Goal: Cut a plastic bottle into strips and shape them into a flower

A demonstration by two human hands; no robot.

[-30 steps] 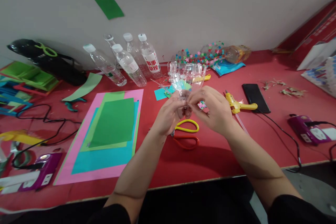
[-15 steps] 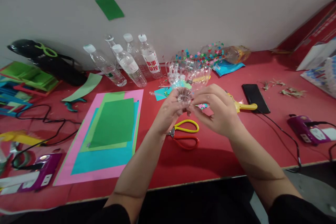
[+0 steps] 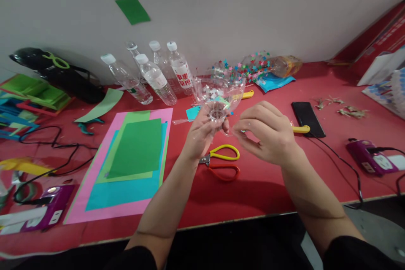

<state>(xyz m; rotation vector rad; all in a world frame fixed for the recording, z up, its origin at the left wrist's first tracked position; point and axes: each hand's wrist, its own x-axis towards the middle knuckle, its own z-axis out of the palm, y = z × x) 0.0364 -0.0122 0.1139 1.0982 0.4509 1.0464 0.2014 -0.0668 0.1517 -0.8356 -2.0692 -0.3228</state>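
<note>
Above the red table (image 3: 265, 187), in front of the wall and near the middle of the view, a clear, flared plastic piece (image 3: 202, 90) is held up in the left hand (image 3: 200, 135). Its round neck is turned back toward the person, and its wide, splayed end points away toward the wall; the long axis runs from the neck, away and upward. The left fingers and thumb are closed around the neck, gripping it. Just to its right, the right hand (image 3: 268, 133) hangs with curled fingers and a narrow space between thumb and forefinger; I cannot tell whether its tips hold anything thin and clear. Under and between the hands lie scissors (image 3: 221, 166), their yellow and red handles pointing right. Beyond the piece sits a clump of coloured stars (image 3: 242, 69), with a blue packet (image 3: 274, 81) beside it. A yellow handle (image 3: 300, 129) shows past the right hand, next to a black phone (image 3: 307, 119). To the left lie stacked coloured sheets (image 3: 136, 147), with several clear bottles (image 3: 155, 78) behind them. Farther out, a green paper (image 3: 133, 10) is on the wall.
</note>
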